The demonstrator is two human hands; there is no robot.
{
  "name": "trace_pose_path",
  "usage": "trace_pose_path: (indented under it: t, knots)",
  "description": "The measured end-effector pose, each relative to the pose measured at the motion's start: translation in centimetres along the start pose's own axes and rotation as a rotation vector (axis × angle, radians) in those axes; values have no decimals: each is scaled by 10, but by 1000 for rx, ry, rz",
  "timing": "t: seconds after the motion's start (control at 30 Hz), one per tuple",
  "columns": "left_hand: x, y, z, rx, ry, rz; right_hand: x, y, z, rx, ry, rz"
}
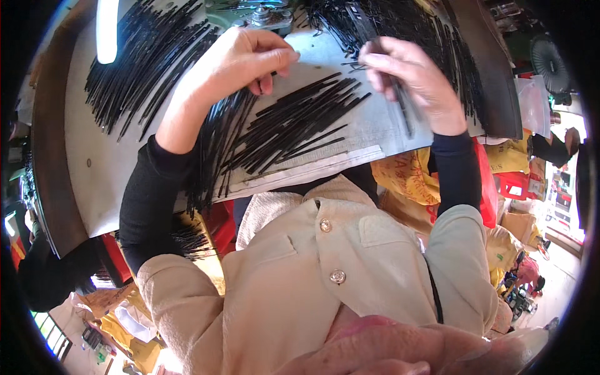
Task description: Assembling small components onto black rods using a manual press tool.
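Head view, looking down on a work table (75,144): pale top, dark brown border, laden with thin black strips (294,119) in several separate lots around the hands

Overall standing, by judgement: partway; handling under way, plenty of stock left, one modest lot laid out at centre; finished count not discernible

Left heap (150,56): long strips, roughly parallel, fanned out beyond the left arm; dealt with or waiting, cannot tell

Right heap (431,44): dense, most tangled of all, beyond and beside the right hand; probably the bulk of the remainder

Forearm lot (215,144): strips beside and partly behind the left forearm (153,194), lower ends reaching the near table edge; partly hidden

Centre lot (312,103): loosely aligned, slanting, between the hands and the near edge; possibly the portion already dealt with, judging by its separate placing

Yellow sack (406,178): below the table edge, right side; contents not visible

Green metal device (265,15): far side, past the left hand; use not evident

Left hand (253,62): bent at the wrist, fingers curled, thumb and forefinger tips nearly meeting above the table; anything pinched there, cannot tell

Right hand (403,69): blurred, thumb and fingers closed on a dark flat length (403,112), apparently gripped, lower end pointing toward the near edge

Stray strips (315,142): few, just below the centre lot
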State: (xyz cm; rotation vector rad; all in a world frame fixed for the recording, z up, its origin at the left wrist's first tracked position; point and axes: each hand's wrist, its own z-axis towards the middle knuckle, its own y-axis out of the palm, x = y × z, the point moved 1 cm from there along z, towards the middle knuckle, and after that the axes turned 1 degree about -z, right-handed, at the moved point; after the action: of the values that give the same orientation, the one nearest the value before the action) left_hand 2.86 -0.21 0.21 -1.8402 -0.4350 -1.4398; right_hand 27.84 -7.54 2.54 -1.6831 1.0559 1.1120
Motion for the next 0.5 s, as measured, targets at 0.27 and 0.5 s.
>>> trace_pose_path:
  t: [0.27, 0.5]
  knots:
    - [3, 36, -7, 85, 387, 587, 0, -139, -50, 818, -68, -1333]
    - [9, 37, -6, 4, 157, 622, 7, -69, -24, 391, -252, -1058]
